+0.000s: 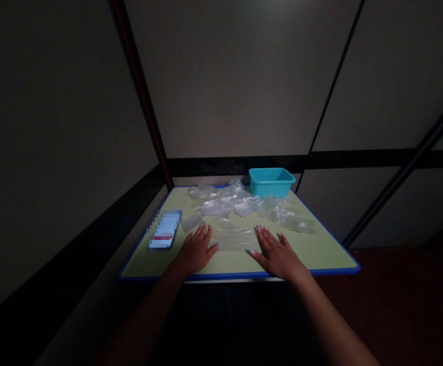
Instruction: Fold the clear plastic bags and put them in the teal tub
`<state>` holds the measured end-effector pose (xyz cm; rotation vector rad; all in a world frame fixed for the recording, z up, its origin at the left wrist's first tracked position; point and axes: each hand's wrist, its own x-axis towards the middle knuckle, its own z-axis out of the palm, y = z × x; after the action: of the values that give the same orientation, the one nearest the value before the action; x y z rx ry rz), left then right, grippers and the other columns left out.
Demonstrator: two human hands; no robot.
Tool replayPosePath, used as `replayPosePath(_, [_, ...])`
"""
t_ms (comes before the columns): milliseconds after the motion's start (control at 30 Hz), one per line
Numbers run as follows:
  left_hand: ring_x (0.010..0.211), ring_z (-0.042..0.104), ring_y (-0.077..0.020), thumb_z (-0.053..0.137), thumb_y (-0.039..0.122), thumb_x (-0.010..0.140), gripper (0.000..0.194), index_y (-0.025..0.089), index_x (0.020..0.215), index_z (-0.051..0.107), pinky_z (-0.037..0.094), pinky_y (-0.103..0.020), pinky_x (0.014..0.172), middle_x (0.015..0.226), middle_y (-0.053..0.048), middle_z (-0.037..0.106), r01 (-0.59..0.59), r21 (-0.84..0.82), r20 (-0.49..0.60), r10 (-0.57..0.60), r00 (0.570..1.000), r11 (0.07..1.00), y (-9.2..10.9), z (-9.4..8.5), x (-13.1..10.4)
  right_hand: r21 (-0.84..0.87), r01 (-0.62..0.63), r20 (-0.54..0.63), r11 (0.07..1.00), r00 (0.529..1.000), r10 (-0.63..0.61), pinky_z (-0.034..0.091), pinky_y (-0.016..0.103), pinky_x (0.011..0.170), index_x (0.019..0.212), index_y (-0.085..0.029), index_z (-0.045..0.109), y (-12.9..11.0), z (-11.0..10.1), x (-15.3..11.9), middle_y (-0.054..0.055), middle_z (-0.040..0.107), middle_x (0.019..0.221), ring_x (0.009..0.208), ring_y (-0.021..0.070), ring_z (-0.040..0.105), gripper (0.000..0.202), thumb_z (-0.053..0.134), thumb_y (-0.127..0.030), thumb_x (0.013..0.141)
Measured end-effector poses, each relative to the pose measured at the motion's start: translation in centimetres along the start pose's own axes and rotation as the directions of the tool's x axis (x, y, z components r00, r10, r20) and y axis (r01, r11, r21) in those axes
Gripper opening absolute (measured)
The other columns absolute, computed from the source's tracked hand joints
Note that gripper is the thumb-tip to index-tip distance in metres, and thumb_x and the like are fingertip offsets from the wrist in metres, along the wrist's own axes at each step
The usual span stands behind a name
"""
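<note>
My left hand (197, 251) lies flat at the front of the small table, fingers stretched out and thumb apart. Across from it, my right hand (277, 252) rests palm down with its fingers extended. Between them a clear plastic bag (234, 239) is spread on the tabletop, and the fingertips of my right hand are at its edge. Behind the hands lies a heap of crumpled clear plastic bags (221, 204), with another crumpled bag (292, 218) stretching to the right. Neither hand grips anything.
A phone (165, 230) with a blurred screen lies at the table's left. At the back right corner stands a turquoise plastic basin (270, 189). The pale yellow-green table (331, 256) has a blue rim. Wall panels (236, 76) rise behind and to the left.
</note>
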<state>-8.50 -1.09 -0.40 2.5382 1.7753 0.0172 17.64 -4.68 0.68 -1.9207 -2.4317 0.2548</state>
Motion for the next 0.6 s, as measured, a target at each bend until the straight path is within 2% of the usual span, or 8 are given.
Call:
replayPosePath(333, [0.142,0.015,-0.0284,0.028,0.049,0.095,0.066,0.009,0.147,0.024,0.022,-0.050,0.111,0.153,-0.018,0.018,0.053,-0.016,-0.019,-0.053,0.998,0.998,-0.5,0.3,-0.4,0.007,0.018,-0.048,1.000,0.999,-0.018,0.005,0.053,0.113,0.150,-0.015,0.007,0.1,0.4,-0.2,0.009,0.010,0.155,0.144,0.0217,0.008,0.075,0.020,-0.060,0.092])
replayPosePath(433, [0.143,0.013,-0.0290,0.030,0.049,0.095,0.067,0.006,0.147,0.023,0.020,-0.050,0.112,0.153,-0.020,0.016,0.088,0.004,-0.070,-0.088,0.994,0.996,0.0,0.0,-0.7,0.011,0.026,-0.057,1.000,0.998,-0.026,0.005,0.053,0.113,0.150,-0.015,0.007,0.2,0.5,-0.1,0.009,0.010,0.155,0.144,0.0216,0.008,0.076,0.020,-0.061,0.092])
replayPosePath(500, [0.143,0.010,-0.0290,0.031,0.049,0.095,0.066,0.009,0.147,0.023,0.018,-0.053,0.112,0.154,-0.018,0.014,0.050,0.009,-0.114,-0.049,0.992,0.999,0.9,-0.4,-1.1,0.009,0.029,-0.061,1.000,0.998,-0.029,0.006,0.053,0.113,0.151,-0.015,0.007,0.3,0.5,-0.1,0.009,0.010,0.155,0.144,0.0216,0.009,0.076,0.020,-0.061,0.091])
replayPosePath(600, [0.144,0.009,-0.0263,0.032,0.051,0.095,0.064,0.018,0.148,0.022,0.016,-0.053,0.112,0.156,-0.011,0.012,-0.123,-0.041,-0.095,0.119,0.988,0.992,2.7,-0.9,-1.6,0.002,0.022,-0.060,1.000,0.998,-0.022,0.008,0.053,0.113,0.150,-0.015,0.008,0.3,0.5,-0.1,0.009,0.011,0.155,0.144,0.0218,0.010,0.077,0.020,-0.062,0.091])
